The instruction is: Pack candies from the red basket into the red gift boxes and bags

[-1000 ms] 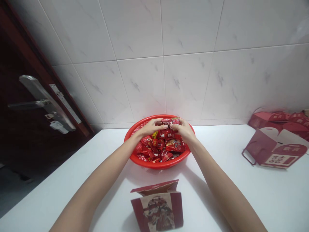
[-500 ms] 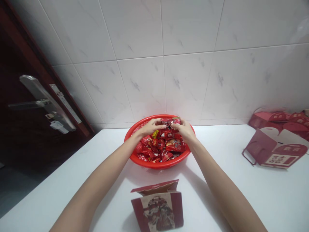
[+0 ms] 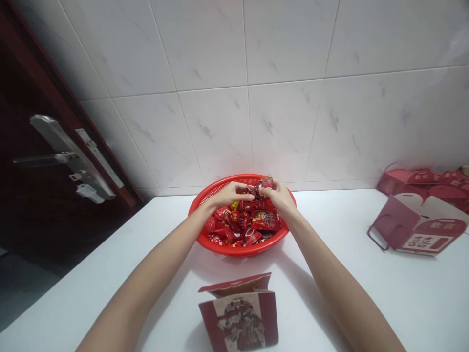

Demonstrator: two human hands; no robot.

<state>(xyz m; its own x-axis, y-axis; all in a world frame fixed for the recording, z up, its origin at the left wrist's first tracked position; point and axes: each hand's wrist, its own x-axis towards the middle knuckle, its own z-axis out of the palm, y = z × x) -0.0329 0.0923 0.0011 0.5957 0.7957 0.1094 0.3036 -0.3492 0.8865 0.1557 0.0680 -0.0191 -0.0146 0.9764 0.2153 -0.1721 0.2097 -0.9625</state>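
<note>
A red perforated plastic basket (image 3: 249, 252) holds several small wrapped candies (image 3: 242, 220), mostly red with a yellow one among them. Over its back part, my right hand (image 3: 279, 196) is closed on a small red and pink candy packet (image 3: 267, 183). My left hand (image 3: 232, 194) reaches in from the other side, thumb and fingers apart, close to the candies by my right fingertips; contact is unclear. Nearer to me, between my forearms, stands a dark red cardboard box (image 3: 242, 320) with a printed picture and its top open.
Another red gift box (image 3: 421, 225) with open flaps and a handle stands at right. More red boxes (image 3: 421, 178) lie behind it by the tiled wall (image 3: 286, 122). The white table (image 3: 146, 230) ends at left beside a dark door with a metal handle (image 3: 54, 157).
My left thumb and fingers have spread apart and dipped slightly. The packet in my right hand has shifted a little. The basket and boxes stay put.
</note>
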